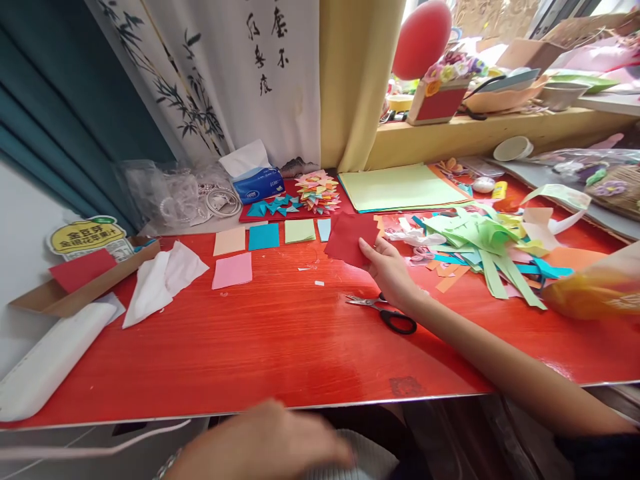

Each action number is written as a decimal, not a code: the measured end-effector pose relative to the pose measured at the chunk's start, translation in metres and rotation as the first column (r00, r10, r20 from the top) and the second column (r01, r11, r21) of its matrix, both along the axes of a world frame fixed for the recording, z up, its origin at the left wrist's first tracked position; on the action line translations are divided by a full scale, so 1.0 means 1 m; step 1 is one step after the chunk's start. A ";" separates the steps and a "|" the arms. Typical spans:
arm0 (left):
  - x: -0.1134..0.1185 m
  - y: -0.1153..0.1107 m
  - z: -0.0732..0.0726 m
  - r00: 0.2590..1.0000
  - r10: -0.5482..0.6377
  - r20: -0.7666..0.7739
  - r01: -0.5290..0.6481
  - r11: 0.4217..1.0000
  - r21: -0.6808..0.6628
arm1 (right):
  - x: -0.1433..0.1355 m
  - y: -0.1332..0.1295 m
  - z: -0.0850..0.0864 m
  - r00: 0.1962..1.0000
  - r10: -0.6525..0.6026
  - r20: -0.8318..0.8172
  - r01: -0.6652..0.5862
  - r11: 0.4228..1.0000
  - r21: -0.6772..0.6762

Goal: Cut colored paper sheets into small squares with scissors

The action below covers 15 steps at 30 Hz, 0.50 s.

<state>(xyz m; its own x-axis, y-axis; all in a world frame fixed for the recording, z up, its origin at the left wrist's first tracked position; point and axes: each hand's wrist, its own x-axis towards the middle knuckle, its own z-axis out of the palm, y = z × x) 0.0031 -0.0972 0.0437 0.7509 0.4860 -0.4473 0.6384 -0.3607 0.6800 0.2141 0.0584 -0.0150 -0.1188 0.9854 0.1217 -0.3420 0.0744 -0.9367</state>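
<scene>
My right hand (393,270) pinches a dark red sheet of paper (347,240) by its right edge, above the red table. Just below that hand lie small scissors (385,315) with black handles, their blades pointing left. To the left of the red sheet, paper squares lie on the table: peach (229,241), teal (264,236), light green (301,231) and pink (232,271). A pale blue piece (324,230) is partly covered by the red sheet. My left hand (270,440), blurred by motion, is low at the table's front edge, and its fingers are too smeared to read.
Paper strips (480,240) are heaped at the right. Behind stand a folded-paper flower (318,191), a tissue pack (257,185) and large green sheets (395,187). Crumpled tissue (165,280), a cardboard tray (100,287) and a long white object (55,360) lie left.
</scene>
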 end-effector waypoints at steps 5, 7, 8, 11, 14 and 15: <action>0.047 0.077 0.027 0.543 0.738 0.401 -0.755 0.219 0.619 | -0.002 -0.004 0.001 0.992 -0.027 0.125 0.016 0.996 0.090; 0.059 0.105 0.016 0.578 0.728 0.370 -0.746 0.288 0.600 | -0.003 -0.006 0.001 0.990 -0.026 0.141 0.006 0.990 0.139; 0.062 0.117 0.009 0.632 0.688 0.357 -0.742 0.404 0.535 | -0.004 -0.007 0.001 0.987 -0.023 0.157 -0.003 0.986 0.166; 0.056 0.144 -0.009 0.649 0.644 0.405 -0.761 0.548 0.348 | -0.005 -0.005 -0.003 0.960 -0.028 0.280 -0.040 0.971 0.236; 0.036 0.156 -0.025 0.641 0.595 0.486 -0.762 0.573 0.303 | -0.001 0.000 -0.009 0.861 -0.082 0.502 -0.059 0.965 0.257; 0.029 0.157 -0.031 0.641 0.581 0.502 -0.757 0.588 0.286 | 0.000 0.002 -0.012 0.826 -0.098 0.555 -0.060 0.964 0.259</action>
